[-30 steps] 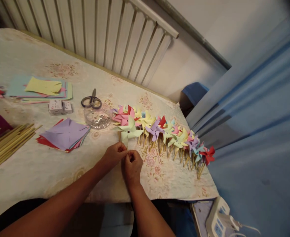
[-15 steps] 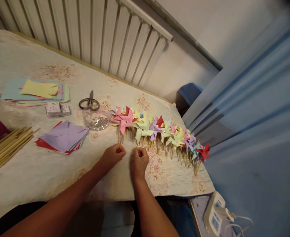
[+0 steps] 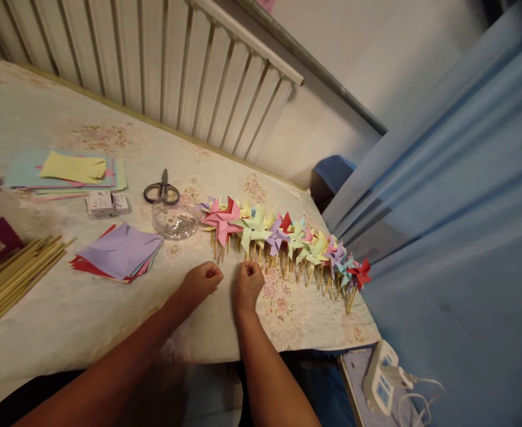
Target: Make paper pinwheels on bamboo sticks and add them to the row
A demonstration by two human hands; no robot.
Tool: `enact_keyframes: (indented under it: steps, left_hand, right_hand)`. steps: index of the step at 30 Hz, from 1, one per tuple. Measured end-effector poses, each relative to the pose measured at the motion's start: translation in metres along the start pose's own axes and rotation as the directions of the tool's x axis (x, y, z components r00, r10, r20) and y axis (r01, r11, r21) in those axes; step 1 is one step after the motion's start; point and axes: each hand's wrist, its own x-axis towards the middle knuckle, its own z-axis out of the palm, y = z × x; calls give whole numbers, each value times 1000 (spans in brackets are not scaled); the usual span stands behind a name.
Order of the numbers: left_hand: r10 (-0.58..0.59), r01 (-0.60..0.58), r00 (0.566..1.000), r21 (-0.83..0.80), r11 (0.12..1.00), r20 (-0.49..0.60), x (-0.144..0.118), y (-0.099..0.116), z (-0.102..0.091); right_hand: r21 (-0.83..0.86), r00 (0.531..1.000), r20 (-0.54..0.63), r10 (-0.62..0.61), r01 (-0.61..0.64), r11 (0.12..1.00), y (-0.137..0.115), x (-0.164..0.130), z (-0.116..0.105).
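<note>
My two hands rest on the flowered cloth of the table [image 3: 65,320], just below a long row of paper pinwheels [image 3: 282,240] lying side by side on their wooden sticks. My right hand [image 3: 247,286] is curled, its fingers [image 3: 250,270] pinched together at the foot of the stick of the pale green pinwheel [image 3: 252,226] near the row's left end; whether they actually grip the stick I cannot tell. My left hand [image 3: 201,281] sits just beside it, closed into a loose fist, nothing visible in it. The row runs from a pink pinwheel [image 3: 220,216] on the left to a red pinwheel [image 3: 359,274] by the table's right edge. Just left of the row stands a clear round dish [image 3: 175,220] of small shiny bits, with scissors [image 3: 162,191] behind it. Farther left lie a stack of cut paper squares [image 3: 119,252], purple on top, two small white boxes [image 3: 106,203], sheets of coloured paper [image 3: 65,171] and a bundle of wooden sticks [image 3: 12,276]. A white power strip [image 3: 381,379] lies below the table's corner.
</note>
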Motion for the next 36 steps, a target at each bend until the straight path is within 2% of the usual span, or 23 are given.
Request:
enact_keyframes:
  steps: [6, 36]
  left_hand:
    - [-19, 19, 1000, -8, 1000, 12, -1, 2, -3]
    - [-4, 5, 999, -28, 1000, 46, 1, -5, -3]
  right_hand:
    - [-43, 998, -66, -13, 10, 999, 8, 6, 9]
    - [-302, 989, -54, -138, 115, 946, 8, 5, 14]
